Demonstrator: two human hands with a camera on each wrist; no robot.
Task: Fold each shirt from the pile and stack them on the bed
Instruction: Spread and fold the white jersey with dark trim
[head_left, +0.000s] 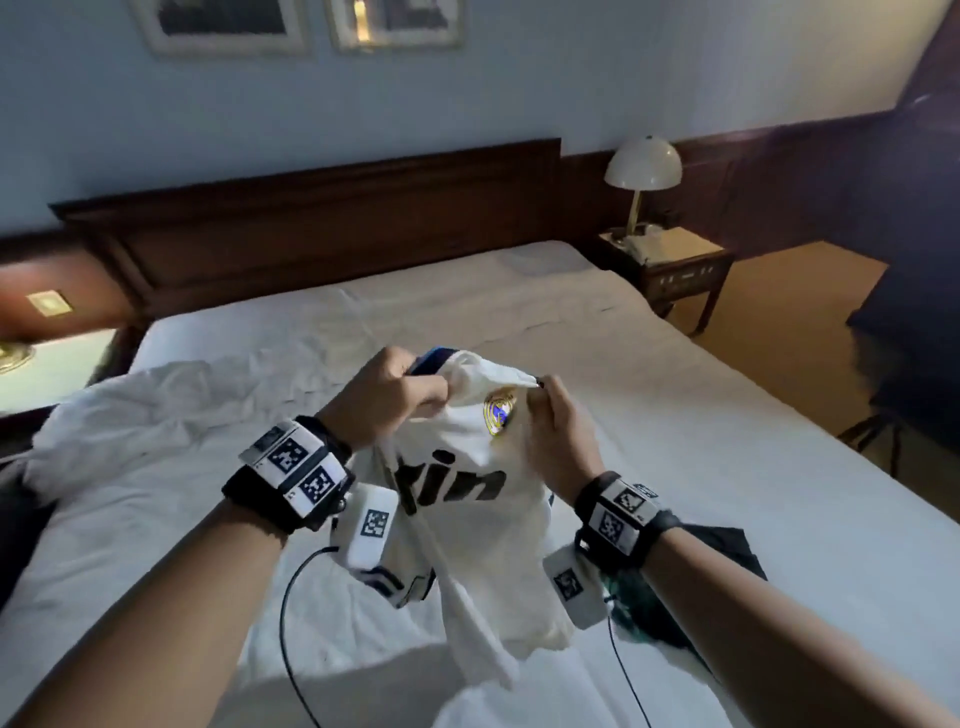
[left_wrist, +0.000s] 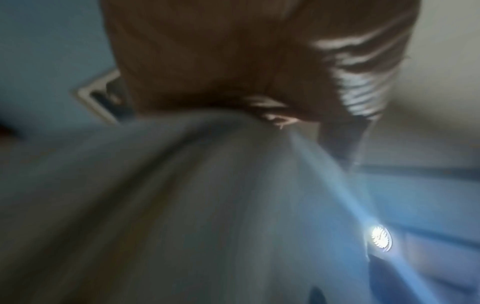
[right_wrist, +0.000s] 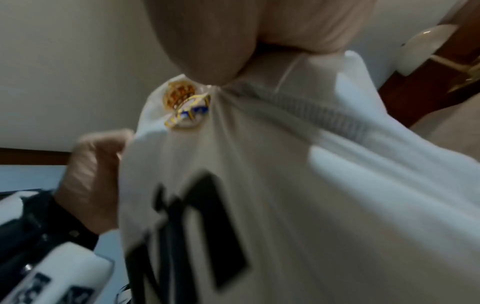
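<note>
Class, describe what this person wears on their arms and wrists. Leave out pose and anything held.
Both forearms are bare, with no sleeves. Each wrist carries a black strap topped with white blocks printed with black square code markers. A white marked box hangs below each wrist, and a thin black cable trails from each.

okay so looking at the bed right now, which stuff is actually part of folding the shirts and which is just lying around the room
Part of the job:
white jersey, gripped near the collar by the left hand and right hand
dark garment on the bed

Just lying about:
lamp
nightstand
rumpled white bedding
framed pictures
</note>
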